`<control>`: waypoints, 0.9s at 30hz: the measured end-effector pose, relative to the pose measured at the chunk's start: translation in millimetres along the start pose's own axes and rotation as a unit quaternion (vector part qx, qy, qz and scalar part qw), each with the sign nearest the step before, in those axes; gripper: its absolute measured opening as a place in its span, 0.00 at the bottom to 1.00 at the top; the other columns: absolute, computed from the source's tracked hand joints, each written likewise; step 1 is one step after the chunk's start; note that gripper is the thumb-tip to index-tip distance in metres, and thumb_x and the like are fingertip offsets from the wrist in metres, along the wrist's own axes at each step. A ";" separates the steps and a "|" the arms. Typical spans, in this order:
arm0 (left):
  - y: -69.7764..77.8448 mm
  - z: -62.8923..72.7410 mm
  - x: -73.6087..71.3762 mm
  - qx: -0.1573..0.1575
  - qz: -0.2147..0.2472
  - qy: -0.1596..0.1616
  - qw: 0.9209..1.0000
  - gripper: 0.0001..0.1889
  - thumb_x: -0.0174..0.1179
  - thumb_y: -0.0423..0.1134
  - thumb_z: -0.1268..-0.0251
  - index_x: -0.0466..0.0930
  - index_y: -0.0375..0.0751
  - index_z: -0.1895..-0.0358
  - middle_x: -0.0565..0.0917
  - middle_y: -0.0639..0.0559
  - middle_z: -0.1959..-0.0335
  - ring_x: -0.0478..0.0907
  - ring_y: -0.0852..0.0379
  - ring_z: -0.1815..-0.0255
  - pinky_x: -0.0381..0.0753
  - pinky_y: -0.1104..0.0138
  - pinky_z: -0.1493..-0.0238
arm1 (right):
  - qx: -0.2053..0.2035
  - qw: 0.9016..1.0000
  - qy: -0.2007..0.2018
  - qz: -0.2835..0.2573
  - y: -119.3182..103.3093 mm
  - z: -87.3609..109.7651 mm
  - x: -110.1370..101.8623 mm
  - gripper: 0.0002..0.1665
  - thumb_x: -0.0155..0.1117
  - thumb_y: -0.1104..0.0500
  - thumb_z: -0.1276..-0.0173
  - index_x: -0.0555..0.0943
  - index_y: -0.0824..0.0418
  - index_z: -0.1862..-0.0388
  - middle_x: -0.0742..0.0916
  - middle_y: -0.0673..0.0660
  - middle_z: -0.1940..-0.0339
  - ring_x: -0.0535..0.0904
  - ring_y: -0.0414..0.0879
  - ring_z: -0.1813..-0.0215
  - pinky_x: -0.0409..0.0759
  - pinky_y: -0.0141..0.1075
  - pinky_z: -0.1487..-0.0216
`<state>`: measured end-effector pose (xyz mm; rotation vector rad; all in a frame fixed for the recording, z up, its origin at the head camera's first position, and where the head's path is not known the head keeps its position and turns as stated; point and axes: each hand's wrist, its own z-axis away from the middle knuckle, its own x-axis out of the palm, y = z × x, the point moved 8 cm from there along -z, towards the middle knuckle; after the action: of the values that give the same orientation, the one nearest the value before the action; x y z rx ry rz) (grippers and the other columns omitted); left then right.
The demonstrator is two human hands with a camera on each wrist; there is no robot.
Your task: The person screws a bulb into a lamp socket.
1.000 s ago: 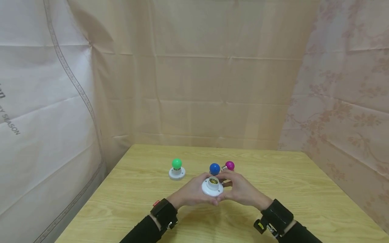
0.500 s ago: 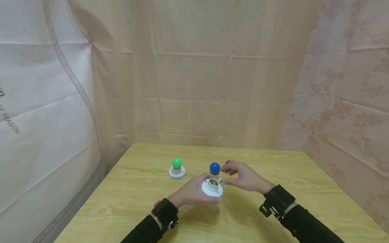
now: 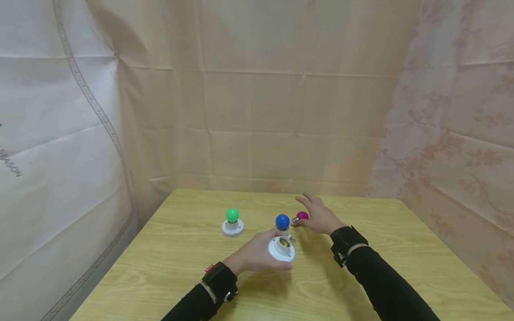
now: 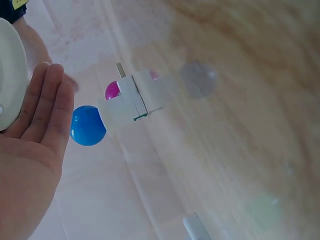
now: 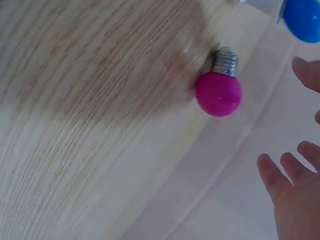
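Note:
My left hand [image 3: 261, 252] grips a round white lamp holder [image 3: 282, 249] above the table, its brass-lined opening facing up. In the left wrist view, the fingers lie against the edge of the white disc [image 4: 11, 75]. Over by the magenta bulb [image 3: 302, 216], my right hand [image 3: 321, 217] is open, fingers spread. That bulb lies on its side with its metal screw base bare; the right wrist view shows a gap between the hand [image 5: 300, 200] and the bulb [image 5: 219, 94]. Just beyond the left hand, a blue bulb [image 3: 283, 221] sits in a white plug-in socket [image 4: 125, 105] with metal pins.
A green bulb [image 3: 232, 215] stands upright in another round white lamp holder [image 3: 233, 228] to the left. The wooden table [image 3: 192, 263] ends at a beige cloth [image 3: 257, 133] hanging behind it. Cloths also hang on both sides.
My right hand has left the lamp holder and moved forward and right to the magenta bulb, its fingers spreading. The left hand keeps its hold on the lamp holder, nearly still.

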<state>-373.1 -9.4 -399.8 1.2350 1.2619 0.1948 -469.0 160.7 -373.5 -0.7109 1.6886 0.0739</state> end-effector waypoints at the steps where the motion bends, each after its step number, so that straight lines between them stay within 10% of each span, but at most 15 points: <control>1: 0.4 -0.1 0.0 0.001 -0.001 0.000 1.000 0.43 0.80 0.54 0.52 0.73 0.41 0.33 0.83 0.61 0.52 0.80 0.64 0.53 0.78 0.67 0.50 | 0.002 1.000 -0.012 0.004 1.0 -2.6 3.5 0.44 0.73 0.61 0.37 0.66 0.66 0.24 0.61 0.74 0.22 0.57 0.73 0.24 0.63 0.66 0.31; 10: 1.7 -0.2 0.4 -0.001 -0.001 -0.008 1.000 0.42 0.80 0.53 0.52 0.73 0.46 0.33 0.82 0.61 0.53 0.79 0.64 0.54 0.78 0.68 0.51 | 0.047 0.991 -0.120 0.023 12.8 -1.6 31.1 0.38 0.67 0.62 0.34 0.68 0.67 0.26 0.66 0.75 0.25 0.62 0.72 0.26 0.63 0.64 0.30; 15: 2.3 -0.4 0.9 -0.002 -0.004 -0.014 1.000 0.42 0.79 0.54 0.52 0.72 0.47 0.32 0.81 0.62 0.53 0.79 0.64 0.55 0.78 0.68 0.53 | 0.040 0.990 -0.127 0.049 15.8 2.7 35.3 0.24 0.64 0.62 0.30 0.77 0.64 0.36 0.81 0.65 0.41 0.77 0.65 0.37 0.73 0.60 0.36; 27: 9.3 -4.8 5.7 -0.010 -0.006 -0.026 1.000 0.44 0.78 0.56 0.51 0.71 0.43 0.31 0.81 0.61 0.53 0.79 0.65 0.56 0.79 0.68 0.55 | 0.095 0.983 -0.144 0.060 33.6 7.8 39.1 0.26 0.69 0.69 0.39 0.77 0.62 0.40 0.80 0.61 0.55 0.78 0.53 0.55 0.82 0.52 0.48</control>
<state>-370.2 1.2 -395.1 1.2071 1.2191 0.1652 -481.4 175.1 -422.0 -0.4318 1.4360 0.0954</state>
